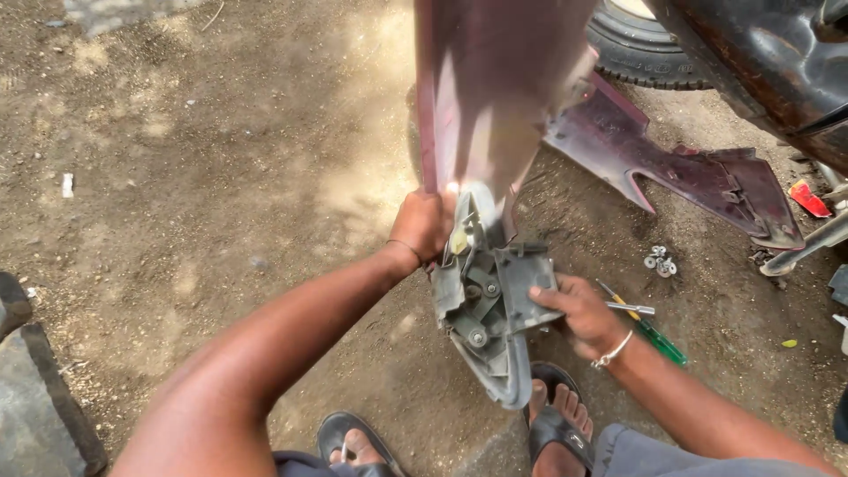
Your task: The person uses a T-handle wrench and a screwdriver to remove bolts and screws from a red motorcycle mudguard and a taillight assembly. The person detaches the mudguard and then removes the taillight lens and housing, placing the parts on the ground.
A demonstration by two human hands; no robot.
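The person squats over bare dirt ground point(221, 177) and holds a maroon scooter body panel point(486, 97) upright in front of them, its lower end carrying a grey plastic lamp housing point(481, 309) that hangs just above their sandalled feet. The left hand point(422, 225) is closed in a full fist around the panel's left edge, right where the maroon skin meets the grey housing. The right hand point(583, 314) has its fingers curled and its thumb pressed on the square grey flap at the housing's right side; whether it also holds anything else I cannot tell. A green-handled screwdriver point(649, 329) lies on the ground just behind that hand. A small cluster of washers and screws point(659, 261) sits on the dirt farther out, near a second maroon panel point(689, 168) lying flat toward the far right, beside a tyre point(640, 49). The panel looks light but long and springy, likely to flex or crack at its thin tabs, so a hold at the stiff joint by the housing seems soundest, away from the sharp moulded edges.
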